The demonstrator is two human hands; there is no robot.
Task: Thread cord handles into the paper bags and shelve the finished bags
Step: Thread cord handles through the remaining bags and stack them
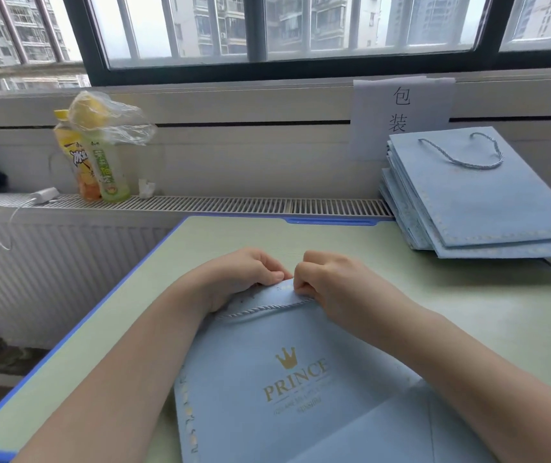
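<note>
- The paper bag (287, 379) lies flat on the desk (134, 312), its top edge under both hands.
- Threading looks underway: the left hand (244, 272) and right hand (331, 282) each pinch that rim, the cord (260, 309) running just below.
- Next, probably seat the cord end.
- Finished bags (478, 202) are stacked far right.

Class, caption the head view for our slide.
Both hands pinch the top edge of a blue paper bag on the desk.

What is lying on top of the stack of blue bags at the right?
On the stack of blue bags only the top bag's own cord handle lies looped across its face. That bag covers the bags beneath; only their edges show, so whether they have handles is hidden.
</note>
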